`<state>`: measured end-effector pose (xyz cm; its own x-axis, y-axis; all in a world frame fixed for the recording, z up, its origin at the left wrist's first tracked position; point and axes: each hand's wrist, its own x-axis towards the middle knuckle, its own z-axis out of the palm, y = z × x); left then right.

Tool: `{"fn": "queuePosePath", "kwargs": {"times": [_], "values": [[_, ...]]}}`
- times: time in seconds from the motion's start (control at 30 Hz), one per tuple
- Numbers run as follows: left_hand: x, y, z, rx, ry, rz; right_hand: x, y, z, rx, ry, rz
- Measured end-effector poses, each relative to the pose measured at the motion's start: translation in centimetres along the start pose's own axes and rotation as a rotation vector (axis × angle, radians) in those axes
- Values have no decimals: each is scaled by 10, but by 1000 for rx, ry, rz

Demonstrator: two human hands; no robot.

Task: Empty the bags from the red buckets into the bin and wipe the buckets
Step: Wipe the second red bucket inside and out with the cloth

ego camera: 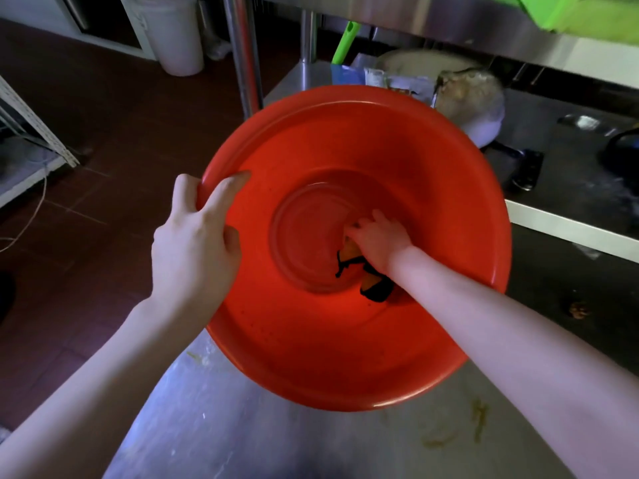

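A large red bucket fills the middle of the head view, standing on a steel table and seen from above. My left hand grips its left rim, thumb outside and fingers curled over the lip. Deep inside, my right hand presses a yellow cloth with black edging against the bottom near the right wall. Most of the cloth is hidden under the hand. No bag shows inside the bucket.
The steel table has yellowish food scraps at the front right. Behind the bucket lie packets and a filled plastic bag. A white bin stands on the dark red floor, far left. A metal shelf overhangs above.
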<state>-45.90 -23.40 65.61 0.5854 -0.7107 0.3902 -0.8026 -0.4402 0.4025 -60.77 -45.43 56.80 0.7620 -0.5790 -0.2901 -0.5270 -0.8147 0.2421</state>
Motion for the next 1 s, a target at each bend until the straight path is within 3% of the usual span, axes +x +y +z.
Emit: {"fn": "queuePosePath", "kwargs": {"times": [0.07,0.17,0.37,0.6,0.8,0.9,1.0], "values": [[-2,2,-1,-2,-16,-16,-18,1,-19,152,115,-41],[-8,5,-3,-7,-39,-57,-57,0,-44,294,431,-108],[-14,11,-15,-16,-169,-255,-130,2,-87,385,849,-135],[-13,-2,-31,-34,-350,-335,-198,2,-111,382,951,-13],[-18,-18,-37,-174,-535,-531,-237,-10,-98,379,979,91],[-43,-27,-32,-40,-530,-439,-251,-20,-83,400,1008,162],[-70,-25,-39,101,-317,-177,-267,-32,-68,446,1037,245]]}}
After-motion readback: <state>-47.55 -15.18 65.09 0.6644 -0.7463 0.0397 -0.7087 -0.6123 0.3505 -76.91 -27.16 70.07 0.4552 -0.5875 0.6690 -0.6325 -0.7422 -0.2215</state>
